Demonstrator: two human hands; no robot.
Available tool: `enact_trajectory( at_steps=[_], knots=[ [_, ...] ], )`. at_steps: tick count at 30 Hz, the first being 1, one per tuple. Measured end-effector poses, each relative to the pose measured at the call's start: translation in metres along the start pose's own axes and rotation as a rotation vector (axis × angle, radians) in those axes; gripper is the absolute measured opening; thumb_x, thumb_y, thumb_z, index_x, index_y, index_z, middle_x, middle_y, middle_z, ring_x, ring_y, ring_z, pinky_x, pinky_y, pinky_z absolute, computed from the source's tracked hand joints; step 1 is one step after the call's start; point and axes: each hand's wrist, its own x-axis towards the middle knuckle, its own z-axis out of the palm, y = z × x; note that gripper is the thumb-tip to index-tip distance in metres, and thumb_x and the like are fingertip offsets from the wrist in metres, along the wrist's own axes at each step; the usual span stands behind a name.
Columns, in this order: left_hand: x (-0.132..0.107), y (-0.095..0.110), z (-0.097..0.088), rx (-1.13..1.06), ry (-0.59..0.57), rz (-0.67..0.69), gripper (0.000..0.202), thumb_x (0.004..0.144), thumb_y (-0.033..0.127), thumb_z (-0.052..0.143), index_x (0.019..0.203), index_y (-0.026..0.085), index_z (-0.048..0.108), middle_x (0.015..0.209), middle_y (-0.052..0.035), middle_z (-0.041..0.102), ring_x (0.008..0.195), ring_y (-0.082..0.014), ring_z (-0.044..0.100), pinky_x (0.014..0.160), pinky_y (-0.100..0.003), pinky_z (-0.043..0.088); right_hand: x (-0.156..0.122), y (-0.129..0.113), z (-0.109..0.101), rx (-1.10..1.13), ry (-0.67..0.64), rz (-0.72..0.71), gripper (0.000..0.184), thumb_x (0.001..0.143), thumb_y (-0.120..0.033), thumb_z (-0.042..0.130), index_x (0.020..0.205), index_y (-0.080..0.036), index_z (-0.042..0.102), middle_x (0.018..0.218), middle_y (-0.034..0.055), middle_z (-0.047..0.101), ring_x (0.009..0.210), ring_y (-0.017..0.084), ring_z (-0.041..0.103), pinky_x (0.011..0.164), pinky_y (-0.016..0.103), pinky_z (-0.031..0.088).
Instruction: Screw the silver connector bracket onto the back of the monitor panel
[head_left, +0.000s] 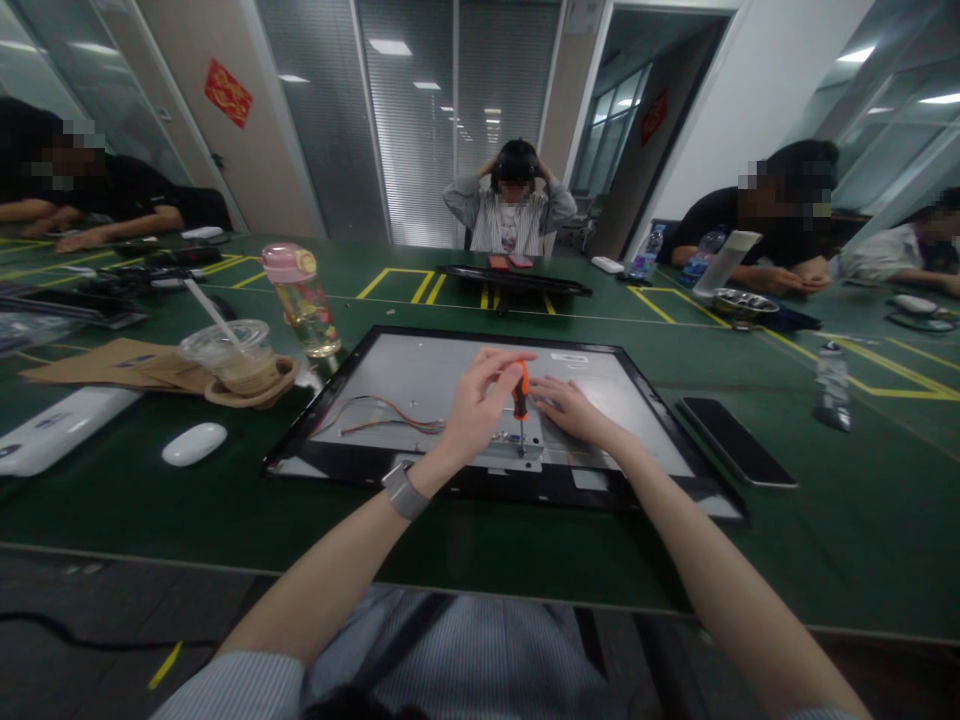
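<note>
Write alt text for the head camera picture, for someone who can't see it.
A person's left hand holds an orange-and-black screwdriver upright, tip down, at a flat, black-framed panel; the right hand lies on the panel. Around it on a green table are a white mouse, pink-lidded bottle and dark phone; other people sit beyond.

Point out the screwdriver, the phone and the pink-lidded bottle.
Screwdriver [520,404], head view, on its handle.
Phone [736,442], head view, on its dark face.
Pink-lidded bottle [305,310], head view, on its clear body.
</note>
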Motion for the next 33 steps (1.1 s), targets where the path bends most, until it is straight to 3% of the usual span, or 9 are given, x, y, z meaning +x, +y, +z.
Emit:
enact_trajectory(
  at_steps=[3,8,12,20,25,33],
  knots=[
    [0.000,0.001,-0.001,0.000,-0.011,0.000,0.024,0.101,0.028,0.052,0.103,0.022,0.075,0.100,-0.0062,0.065,0.093,-0.0172,0.063,0.085,-0.031,0.053,0.000,-0.002,-0.002,0.003,-0.013,0.010,0.045,0.102,-0.027,0.044,0.143,-0.034,0.059,0.158,0.0058,0.051,0.149,0.034,0.038,0.116,0.071,0.027],
    [0.001,-0.005,0.001,-0.021,0.044,-0.003,0.011,0.092,0.027,0.068,0.098,0.019,0.074,0.095,-0.0037,0.062,0.085,-0.0139,0.063,0.081,-0.028,0.053,0.000,-0.004,-0.001,-0.016,-0.012,0.025,0.045,0.102,-0.024,0.045,0.143,-0.033,0.060,0.157,0.0058,0.051,0.149,0.034,0.039,0.117,0.069,0.027],
    [0.001,-0.009,0.002,-0.059,0.082,-0.008,0.014,0.086,0.029,0.075,0.094,0.018,0.072,0.092,-0.0023,0.060,0.080,-0.0122,0.063,0.076,-0.026,0.053,0.000,-0.004,-0.001,-0.014,-0.012,0.019,0.045,0.102,-0.024,0.045,0.144,-0.032,0.059,0.157,0.0069,0.051,0.149,0.034,0.038,0.116,0.070,0.027],
    [0.000,-0.005,0.000,-0.107,0.019,-0.053,0.023,0.101,0.028,0.050,0.106,0.019,0.070,0.091,-0.0054,0.070,0.088,-0.0168,0.067,0.087,-0.032,0.054,0.000,-0.002,-0.003,0.005,-0.032,0.016,0.045,0.103,-0.027,0.043,0.145,-0.033,0.057,0.160,0.0055,0.048,0.150,0.034,0.036,0.116,0.070,0.028],
    [0.001,-0.005,0.000,-0.049,0.014,-0.038,0.020,0.097,0.030,0.058,0.106,0.019,0.073,0.105,-0.0082,0.070,0.095,-0.0179,0.067,0.085,-0.030,0.056,0.000,-0.003,-0.003,0.006,-0.038,0.025,0.045,0.103,-0.026,0.042,0.146,-0.032,0.057,0.160,0.0060,0.048,0.151,0.034,0.035,0.117,0.069,0.026],
    [-0.001,-0.008,0.000,-0.132,-0.050,-0.047,0.029,0.103,0.029,0.049,0.122,0.020,0.069,0.104,-0.0089,0.076,0.100,-0.0199,0.071,0.095,-0.037,0.056,-0.001,-0.003,-0.003,0.019,-0.022,0.020,0.045,0.102,-0.025,0.044,0.144,-0.033,0.058,0.159,0.0061,0.049,0.150,0.035,0.036,0.116,0.070,0.026]
  ],
)
